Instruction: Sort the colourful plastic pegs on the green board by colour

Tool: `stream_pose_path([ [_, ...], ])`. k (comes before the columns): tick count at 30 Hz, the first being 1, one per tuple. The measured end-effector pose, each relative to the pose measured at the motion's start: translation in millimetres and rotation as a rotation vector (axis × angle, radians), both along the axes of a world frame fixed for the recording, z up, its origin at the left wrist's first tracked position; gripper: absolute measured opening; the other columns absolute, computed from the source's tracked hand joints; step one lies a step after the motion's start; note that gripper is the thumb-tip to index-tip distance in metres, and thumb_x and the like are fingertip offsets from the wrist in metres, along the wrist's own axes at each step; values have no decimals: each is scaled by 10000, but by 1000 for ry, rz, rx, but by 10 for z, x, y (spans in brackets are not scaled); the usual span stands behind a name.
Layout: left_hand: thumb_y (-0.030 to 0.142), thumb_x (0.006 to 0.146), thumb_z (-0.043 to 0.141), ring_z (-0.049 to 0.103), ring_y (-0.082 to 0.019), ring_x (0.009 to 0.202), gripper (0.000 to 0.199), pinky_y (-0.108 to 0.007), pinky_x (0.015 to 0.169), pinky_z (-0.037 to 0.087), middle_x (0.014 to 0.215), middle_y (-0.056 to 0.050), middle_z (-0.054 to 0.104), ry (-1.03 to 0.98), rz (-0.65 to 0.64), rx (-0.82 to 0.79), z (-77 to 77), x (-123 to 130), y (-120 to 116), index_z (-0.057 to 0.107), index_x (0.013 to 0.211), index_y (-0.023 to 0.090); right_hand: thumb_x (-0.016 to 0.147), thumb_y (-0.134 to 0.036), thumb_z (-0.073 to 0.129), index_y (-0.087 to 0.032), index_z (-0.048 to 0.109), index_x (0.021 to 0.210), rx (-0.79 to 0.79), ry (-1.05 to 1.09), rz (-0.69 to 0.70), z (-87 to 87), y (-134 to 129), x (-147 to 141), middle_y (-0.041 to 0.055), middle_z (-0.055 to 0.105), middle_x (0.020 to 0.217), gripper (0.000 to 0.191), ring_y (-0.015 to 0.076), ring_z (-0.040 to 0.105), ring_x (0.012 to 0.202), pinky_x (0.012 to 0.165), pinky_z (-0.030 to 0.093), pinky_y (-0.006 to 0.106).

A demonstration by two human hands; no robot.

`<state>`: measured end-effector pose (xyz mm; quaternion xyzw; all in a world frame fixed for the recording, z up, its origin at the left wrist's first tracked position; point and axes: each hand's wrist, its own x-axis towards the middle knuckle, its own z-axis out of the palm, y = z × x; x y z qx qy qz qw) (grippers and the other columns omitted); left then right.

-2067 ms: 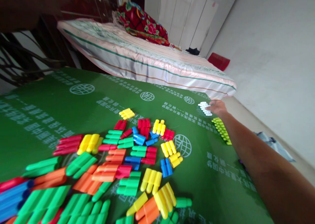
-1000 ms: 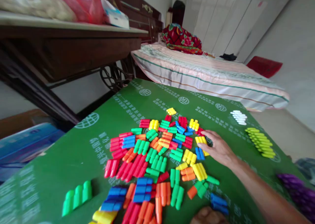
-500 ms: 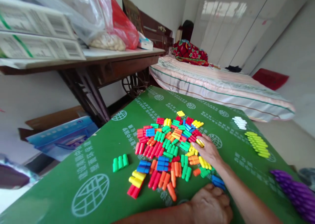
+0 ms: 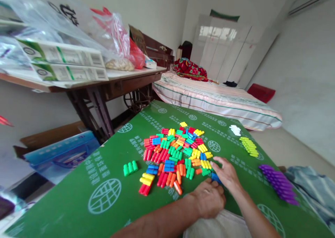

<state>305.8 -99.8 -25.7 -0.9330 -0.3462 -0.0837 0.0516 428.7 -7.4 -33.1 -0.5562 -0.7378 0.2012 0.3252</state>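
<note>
My left hand [image 4: 210,198] rests on the green table [image 4: 65,199] near its front edge, fingers curled under; anything inside them is hidden. Just beyond its knuckles lies a blue block piece [image 4: 215,178], partly covered. To the right, my right hand [image 4: 226,173] hovers with its fingers apart and nothing visible between them. Its fingertips are beside joined yellow block pieces [image 4: 206,164] at the right side of a spread of red, green, orange, blue and yellow bullet-shaped plastic pieces [image 4: 175,151]. A green group [image 4: 130,168] lies apart on the left.
Along the table's right side lie white pieces [image 4: 235,130], lime-yellow pieces [image 4: 248,147] and purple pieces [image 4: 278,184], grouped by colour. A sewing-machine table [image 4: 136,78] with boxes [image 4: 70,72] and plastic bags stands at left. Behind is a bed [image 4: 217,96].
My right hand has drawn back toward me from the yellow pieces deeper in the spread. My left hand stays near the front edge, fingers still curled. The camera view has shifted.
</note>
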Motion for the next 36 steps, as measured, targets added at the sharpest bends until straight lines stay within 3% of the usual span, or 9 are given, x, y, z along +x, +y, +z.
stream_pose_path([
  [7,288,892,468,554,-256,1045,262,-460,943,452,1133,-125,618,9,157,-12,74,-190,-309,597,1041,115,834,-458,497,-266,691,1010,112,47,33,-79,-666,23,95,693,1106,324,263,650,1042,954,515,424],
  [12,369,953,384,490,-255,1225,343,-511,1077,393,1248,-105,589,-145,307,-155,22,-288,-584,588,1146,171,880,-396,451,-184,701,1072,244,-70,-14,-243,-940,45,163,669,1163,380,297,611,1120,1003,480,461],
  [19,331,914,478,425,-250,1329,360,-529,1143,359,1372,-78,527,-241,477,-244,-43,-299,-843,549,1240,194,892,-304,471,-134,709,1086,311,-243,-74,-462,-1035,46,175,663,1188,351,299,606,1126,998,470,454],
  [25,295,880,537,534,-227,1224,344,-449,1057,485,1278,-41,603,-297,479,-67,-183,-303,-903,563,1213,214,913,-273,457,-113,700,1120,323,-371,-83,-427,-1058,18,173,654,1219,357,286,597,1142,1001,464,427],
  [36,313,842,588,614,-210,1102,335,-401,953,570,1207,-16,646,-339,407,203,-271,-378,-909,589,1164,220,917,-247,447,-124,723,1068,349,-471,-91,-387,-1090,-12,155,676,1183,337,282,614,1109,977,475,417],
])
